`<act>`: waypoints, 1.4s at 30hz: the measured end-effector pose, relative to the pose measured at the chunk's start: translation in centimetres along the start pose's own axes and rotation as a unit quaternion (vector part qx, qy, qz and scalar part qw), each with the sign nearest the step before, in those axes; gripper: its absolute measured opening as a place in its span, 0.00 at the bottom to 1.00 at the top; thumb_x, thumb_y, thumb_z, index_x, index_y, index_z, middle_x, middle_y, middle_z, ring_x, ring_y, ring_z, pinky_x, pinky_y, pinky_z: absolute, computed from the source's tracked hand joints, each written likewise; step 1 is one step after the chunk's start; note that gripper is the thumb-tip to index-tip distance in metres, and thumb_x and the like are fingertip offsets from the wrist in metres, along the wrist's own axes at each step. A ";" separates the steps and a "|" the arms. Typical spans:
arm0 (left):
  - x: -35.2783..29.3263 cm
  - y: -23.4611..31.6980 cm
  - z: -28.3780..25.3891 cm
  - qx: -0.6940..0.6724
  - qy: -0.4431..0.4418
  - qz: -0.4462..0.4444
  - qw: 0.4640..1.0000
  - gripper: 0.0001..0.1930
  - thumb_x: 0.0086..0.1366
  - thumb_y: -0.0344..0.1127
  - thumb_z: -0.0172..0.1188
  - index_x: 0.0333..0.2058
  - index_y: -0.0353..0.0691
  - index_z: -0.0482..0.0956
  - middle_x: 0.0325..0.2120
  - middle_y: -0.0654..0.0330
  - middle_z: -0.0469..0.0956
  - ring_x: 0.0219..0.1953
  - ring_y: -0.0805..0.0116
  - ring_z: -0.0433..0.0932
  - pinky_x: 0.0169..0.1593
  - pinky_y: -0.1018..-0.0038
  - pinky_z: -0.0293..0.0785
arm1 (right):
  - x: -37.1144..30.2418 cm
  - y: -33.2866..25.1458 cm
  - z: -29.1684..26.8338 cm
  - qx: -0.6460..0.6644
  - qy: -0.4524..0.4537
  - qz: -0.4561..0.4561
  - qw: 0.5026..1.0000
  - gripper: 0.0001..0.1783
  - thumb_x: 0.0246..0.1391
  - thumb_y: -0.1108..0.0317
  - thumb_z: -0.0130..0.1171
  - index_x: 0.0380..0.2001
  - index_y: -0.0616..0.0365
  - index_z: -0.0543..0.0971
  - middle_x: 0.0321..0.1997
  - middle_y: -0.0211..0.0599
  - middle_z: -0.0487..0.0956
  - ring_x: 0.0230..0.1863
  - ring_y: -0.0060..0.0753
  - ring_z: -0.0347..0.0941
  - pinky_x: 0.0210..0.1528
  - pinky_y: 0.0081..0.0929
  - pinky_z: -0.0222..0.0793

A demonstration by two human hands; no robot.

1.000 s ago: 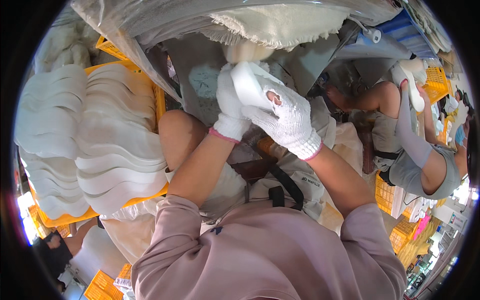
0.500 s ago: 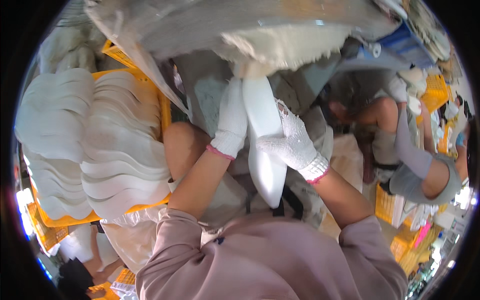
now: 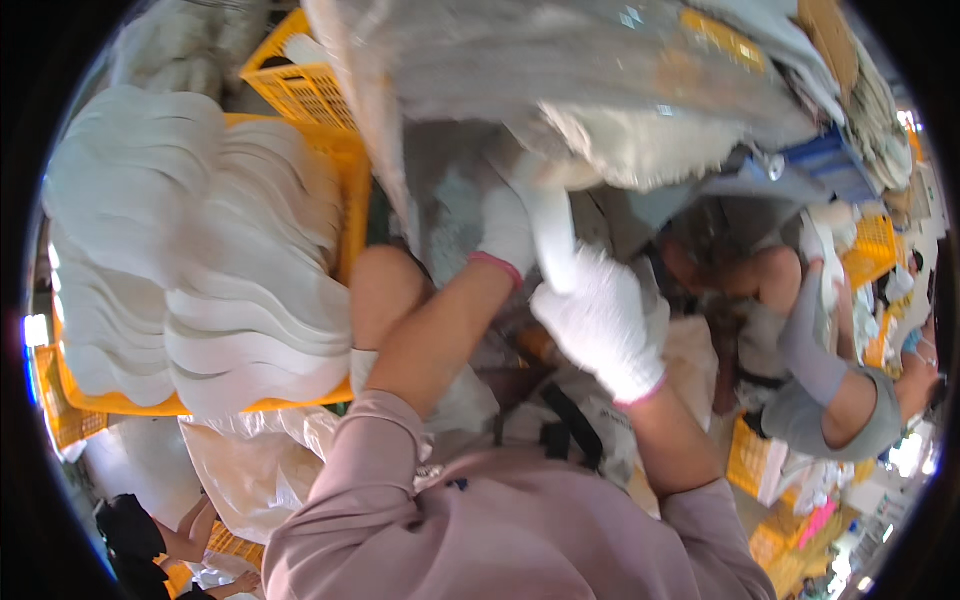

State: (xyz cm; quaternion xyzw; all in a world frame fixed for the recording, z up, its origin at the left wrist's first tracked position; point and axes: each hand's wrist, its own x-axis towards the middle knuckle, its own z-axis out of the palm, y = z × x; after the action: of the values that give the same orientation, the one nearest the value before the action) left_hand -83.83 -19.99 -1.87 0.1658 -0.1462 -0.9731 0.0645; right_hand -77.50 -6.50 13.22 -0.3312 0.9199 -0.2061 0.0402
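A white shoe sole (image 3: 555,238) is tilted so that it shows narrow, its far end under a frayed cream cloth edge (image 3: 620,150). My right hand (image 3: 600,320), in a white knitted glove with a pink cuff, is closed on the sole's near end. On the left side, farther forward, my left hand (image 3: 505,222) in a matching glove grips the sole. Its fingertips are blurred and partly hidden by the sole. Whether the sole touches the cloth, I cannot tell.
Stacked white soles (image 3: 230,250) fill a yellow crate (image 3: 355,185) at my left. Grey plastic sheeting (image 3: 560,60) covers the thing ahead. A smaller yellow crate (image 3: 305,95) stands at the far left. At the right, another person (image 3: 840,370) sits near yellow crates.
The sole has turned from showing broad to showing narrow. My left hand has shifted right and my right hand has moved nearer to me. The view has shifted slightly.
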 end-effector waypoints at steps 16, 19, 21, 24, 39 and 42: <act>3.7 -5.5 -5.2 -0.153 -0.174 -0.176 0.957 0.35 0.81 0.65 0.39 0.64 0.36 0.72 0.58 0.49 0.78 0.60 0.55 0.77 0.64 0.61 0.77 | -0.2 4.5 0.0 -0.120 -0.006 -0.121 0.985 0.21 0.51 0.63 0.63 0.49 0.57 0.82 0.30 0.46 0.83 0.32 0.54 0.83 0.32 0.50 0.79; 2.5 -5.2 -6.5 0.229 -0.229 -0.045 0.945 0.31 0.84 0.54 0.42 0.72 0.37 0.66 0.66 0.48 0.72 0.66 0.54 0.74 0.73 0.59 0.70 | -0.9 2.9 -0.5 -0.148 -0.025 -0.102 0.983 0.35 0.51 0.63 0.62 0.65 0.54 0.74 0.32 0.43 0.83 0.32 0.51 0.83 0.32 0.48 0.79; 1.2 -4.9 -6.6 0.085 -0.227 -0.069 0.968 0.31 0.84 0.54 0.43 0.74 0.38 0.64 0.68 0.49 0.71 0.68 0.53 0.73 0.75 0.58 0.69 | -1.8 1.6 -1.1 -0.167 -0.031 -0.087 0.982 0.36 0.51 0.63 0.62 0.67 0.53 0.73 0.31 0.43 0.83 0.31 0.50 0.83 0.30 0.48 0.78; 0.1 -5.0 -5.6 0.262 -0.210 0.052 0.940 0.42 0.79 0.71 0.43 0.72 0.40 0.67 0.67 0.50 0.73 0.67 0.49 0.74 0.71 0.54 0.72 | -2.1 0.4 -2.0 -0.133 -0.006 -0.066 0.989 0.21 0.51 0.62 0.63 0.49 0.55 0.82 0.31 0.46 0.82 0.29 0.52 0.81 0.31 0.48 0.77; -1.5 -4.6 -1.6 -0.135 -0.210 -0.122 0.961 0.31 0.83 0.63 0.40 0.63 0.44 0.73 0.59 0.55 0.77 0.62 0.56 0.75 0.68 0.60 0.71 | -2.9 0.3 -2.0 -0.091 0.053 -0.002 0.994 0.14 0.49 0.64 0.66 0.39 0.57 0.83 0.26 0.48 0.81 0.29 0.58 0.81 0.33 0.52 0.77; -0.2 -4.2 -1.6 -0.074 -0.158 -0.068 0.982 0.31 0.82 0.63 0.41 0.64 0.42 0.73 0.59 0.54 0.78 0.62 0.53 0.76 0.69 0.59 0.71 | -2.6 2.4 -0.7 -0.093 0.024 0.006 0.995 0.12 0.49 0.63 0.65 0.36 0.57 0.83 0.26 0.50 0.82 0.29 0.56 0.82 0.32 0.50 0.77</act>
State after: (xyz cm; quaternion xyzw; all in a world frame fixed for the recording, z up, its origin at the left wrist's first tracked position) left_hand -83.38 -16.37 -4.50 0.0137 -0.0702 -0.9973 -0.0136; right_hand -77.03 -2.96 12.71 -0.3232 0.9377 -0.1271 -0.0115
